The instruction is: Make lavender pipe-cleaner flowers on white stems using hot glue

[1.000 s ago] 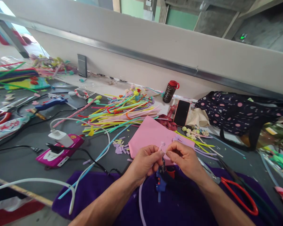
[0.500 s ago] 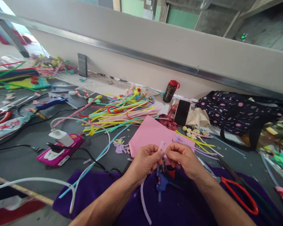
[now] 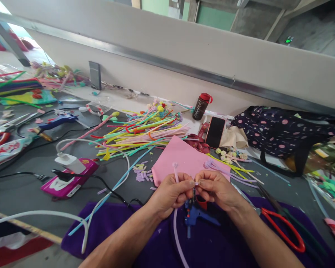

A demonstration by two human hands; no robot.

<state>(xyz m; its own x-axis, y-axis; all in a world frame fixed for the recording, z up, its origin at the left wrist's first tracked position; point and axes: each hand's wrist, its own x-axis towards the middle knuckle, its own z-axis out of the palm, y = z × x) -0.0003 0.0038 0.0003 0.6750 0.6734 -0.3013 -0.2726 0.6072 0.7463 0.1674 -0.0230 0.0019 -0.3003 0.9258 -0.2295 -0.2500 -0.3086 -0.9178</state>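
My left hand (image 3: 171, 193) is closed round a pale lilac pipe cleaner (image 3: 175, 173); its curled tip sticks up above my fingers and its long tail (image 3: 178, 242) hangs down over the purple cloth (image 3: 123, 230). My right hand (image 3: 216, 188) pinches a small lilac piece at the same spot, fingertips touching those of the left hand. Both hands hover over a pink sheet (image 3: 181, 158) and a blue glue gun (image 3: 194, 216) lying on the cloth.
A heap of coloured pipe cleaners (image 3: 139, 134) lies behind the pink sheet. Red-handled scissors (image 3: 281, 230) rest at right, a pink power strip (image 3: 68, 178) with a white charger at left. A phone (image 3: 214, 132), a dark bottle (image 3: 201, 107) and a spotted bag (image 3: 279, 134) stand farther back.
The pipe cleaner's curled tip has risen above my left fingers, and its tail has swung. My two hands have drawn closer, fingertips now meeting.
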